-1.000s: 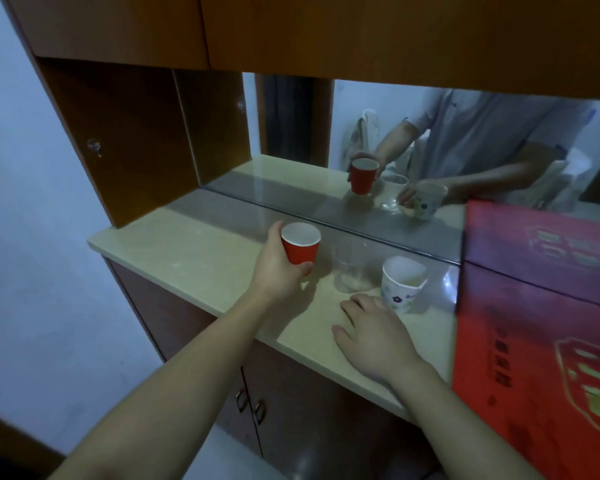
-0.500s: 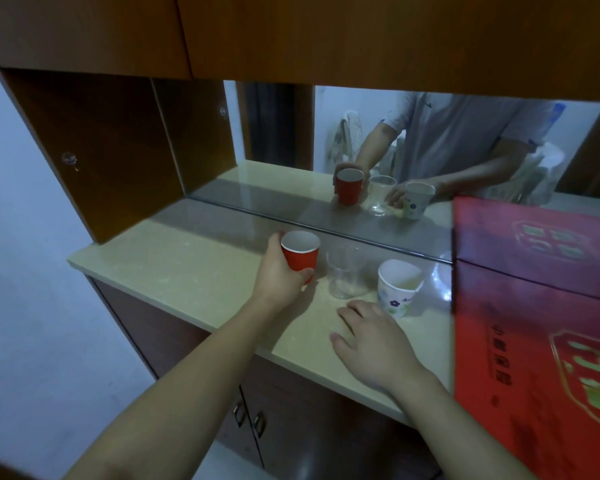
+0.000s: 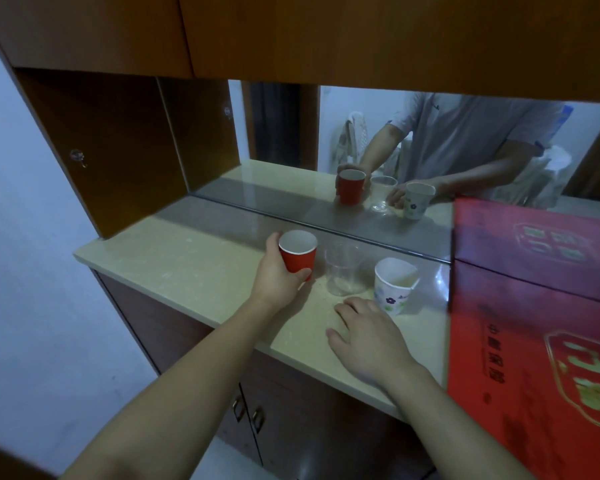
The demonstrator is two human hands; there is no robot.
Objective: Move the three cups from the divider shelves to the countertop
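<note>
Red cup [image 3: 298, 250] lowered to countertop [image 3: 174, 258], left hand [image 3: 278, 278] clamped; right hand [image 3: 368, 336] flat, fingers spread.

— What sort of place is this?

— A home, by the look of it: a built-in wooden sideboard against a pale wall.

— What shows that?

— Brown upper cabinets [image 3: 257, 32] hang over a cream stone countertop [image 3: 187, 261], with lower cabinet doors [image 3: 291, 420] and small metal handles beneath. A mirror [image 3: 291, 140] lines the back of the niche.

— Anything domestic on the surface?

— A red paper cup [image 3: 298, 252], a clear plastic cup [image 3: 343, 271] and a flowered paper cup [image 3: 394, 287] stand toward the counter's right end, beside a large red gift box [image 3: 534, 323] with gold print at the right edge.

— And in the mirror?

— A dark doorway and cloth hanging on a wall, like an ordinary room.
</note>
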